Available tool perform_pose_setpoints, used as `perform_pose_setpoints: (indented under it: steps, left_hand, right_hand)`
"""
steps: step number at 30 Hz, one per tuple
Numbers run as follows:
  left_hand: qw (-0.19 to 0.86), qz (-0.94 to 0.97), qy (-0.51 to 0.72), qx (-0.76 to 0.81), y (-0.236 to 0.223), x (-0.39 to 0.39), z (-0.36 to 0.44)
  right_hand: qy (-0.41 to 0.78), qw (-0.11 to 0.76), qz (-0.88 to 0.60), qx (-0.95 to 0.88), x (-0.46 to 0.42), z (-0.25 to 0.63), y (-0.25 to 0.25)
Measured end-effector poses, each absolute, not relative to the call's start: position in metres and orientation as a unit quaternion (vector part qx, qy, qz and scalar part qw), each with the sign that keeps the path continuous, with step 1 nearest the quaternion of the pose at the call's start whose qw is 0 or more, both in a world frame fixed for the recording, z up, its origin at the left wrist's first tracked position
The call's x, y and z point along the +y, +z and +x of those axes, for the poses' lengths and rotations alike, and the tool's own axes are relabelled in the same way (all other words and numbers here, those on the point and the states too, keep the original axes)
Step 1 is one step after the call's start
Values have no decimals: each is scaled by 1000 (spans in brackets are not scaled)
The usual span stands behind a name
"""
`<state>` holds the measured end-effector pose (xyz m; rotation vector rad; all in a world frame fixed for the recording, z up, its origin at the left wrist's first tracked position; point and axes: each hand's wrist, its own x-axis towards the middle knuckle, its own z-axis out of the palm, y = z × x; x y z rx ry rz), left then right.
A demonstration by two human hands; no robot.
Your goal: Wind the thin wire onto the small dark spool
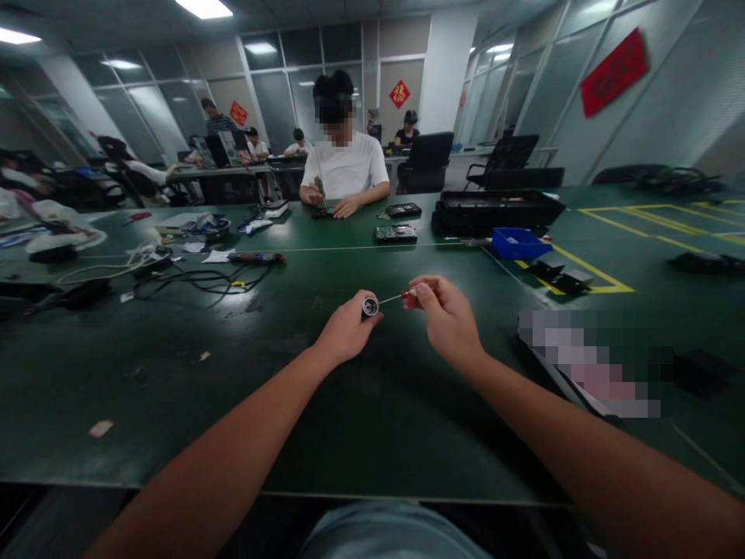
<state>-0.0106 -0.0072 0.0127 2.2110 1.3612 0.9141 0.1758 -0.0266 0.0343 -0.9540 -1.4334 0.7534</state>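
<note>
In the head view, my left hand (348,328) is closed around a small dark cylindrical part (369,307) whose pale round rim faces me. My right hand (445,314) grips the red handle of a screwdriver (409,296). Its thin metal shaft points left, and the tip meets the open end of the cylinder; whether it touches anything inside is too small to tell. Both hands are held above the green table (372,435), a short gap apart. Most of the cylinder's body is hidden by my left fingers.
Across the table a person in a white shirt (349,171) works with both hands. Hard drives (396,233) lie before them. A black tray (497,211) and a blue bin (520,244) stand at right. Cables (203,283) and an electric screwdriver (256,257) lie at left.
</note>
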Motion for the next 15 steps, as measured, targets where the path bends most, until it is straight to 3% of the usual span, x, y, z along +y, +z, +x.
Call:
perform_pose_setpoints:
  steps: [6, 15]
  left_hand:
    - [150, 799, 312, 492, 18, -6, -13]
    - [166, 790, 312, 502, 12, -4, -13]
  right_hand:
    - [450, 602, -428, -502, -5, 185, 26]
    - [334, 634, -408, -566, -19, 179, 31]
